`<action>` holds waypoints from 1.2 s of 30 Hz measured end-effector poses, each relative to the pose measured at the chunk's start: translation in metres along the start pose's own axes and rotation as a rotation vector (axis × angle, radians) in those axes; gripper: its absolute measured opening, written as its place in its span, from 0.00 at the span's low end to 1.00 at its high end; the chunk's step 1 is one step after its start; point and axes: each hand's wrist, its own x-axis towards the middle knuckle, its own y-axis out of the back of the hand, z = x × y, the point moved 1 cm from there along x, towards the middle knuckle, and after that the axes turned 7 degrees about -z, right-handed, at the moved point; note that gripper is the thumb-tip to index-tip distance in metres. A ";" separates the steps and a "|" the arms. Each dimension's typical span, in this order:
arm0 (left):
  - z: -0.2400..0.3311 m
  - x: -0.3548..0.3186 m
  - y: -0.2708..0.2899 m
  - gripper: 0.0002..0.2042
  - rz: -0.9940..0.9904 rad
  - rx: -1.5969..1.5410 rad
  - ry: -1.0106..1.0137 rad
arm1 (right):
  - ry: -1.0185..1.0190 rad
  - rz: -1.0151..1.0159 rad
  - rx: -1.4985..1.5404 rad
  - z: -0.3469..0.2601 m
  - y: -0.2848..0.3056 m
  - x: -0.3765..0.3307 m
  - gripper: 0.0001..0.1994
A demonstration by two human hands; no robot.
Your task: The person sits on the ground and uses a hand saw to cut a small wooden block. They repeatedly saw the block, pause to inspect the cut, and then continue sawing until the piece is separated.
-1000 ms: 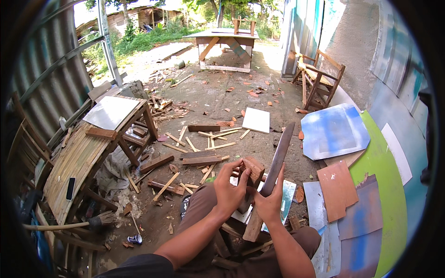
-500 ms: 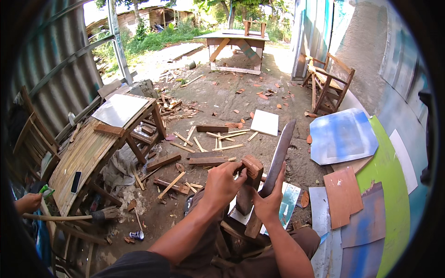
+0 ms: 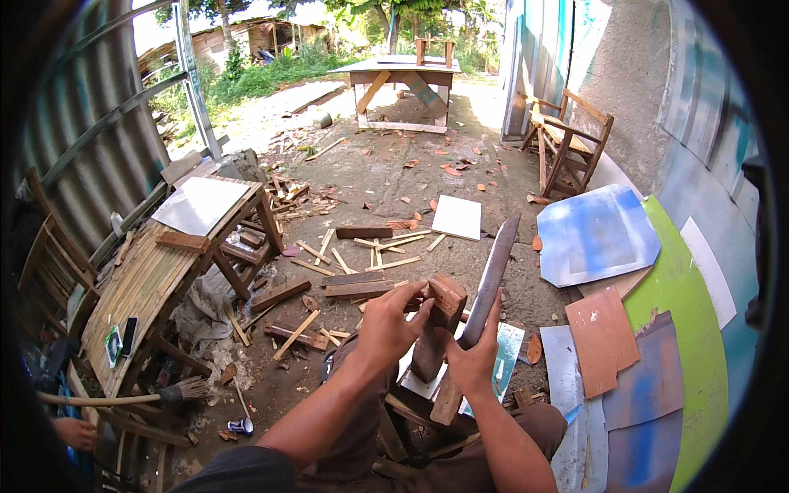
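From here I see a matt wooden block (image 3: 446, 306) in the left grip (image 3: 393, 319), a smooth, metal-looking blade (image 3: 496, 275) in the right grip (image 3: 472, 360), a ridged wooden table (image 3: 136, 283) leftward.

Block (image 3: 429, 352) between bench (image 3: 148, 279) with phone (image 3: 129, 335) on it at left and panels (image 3: 602, 341) at right, table (image 3: 366, 67) beyond.

No words, numbers, brands or signs can be read anywhere. The green and white packet (image 3: 113, 346) on the slatted bench (image 3: 131, 283) shows coloured patches, too small to make out as lettering. The blue and silver can (image 3: 240, 426) lying on the ground (image 3: 386, 177) is likewise too small for any label to be told. The phone (image 3: 129, 335) beside the packet shows a dark face with nothing legible. The blue on the pale eight-sided board (image 3: 598, 234) forms broad bands that spell nothing.
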 end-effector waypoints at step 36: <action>0.016 -0.013 -0.022 0.15 0.142 0.037 0.012 | 0.117 0.008 -0.144 -0.004 -0.004 -0.001 0.58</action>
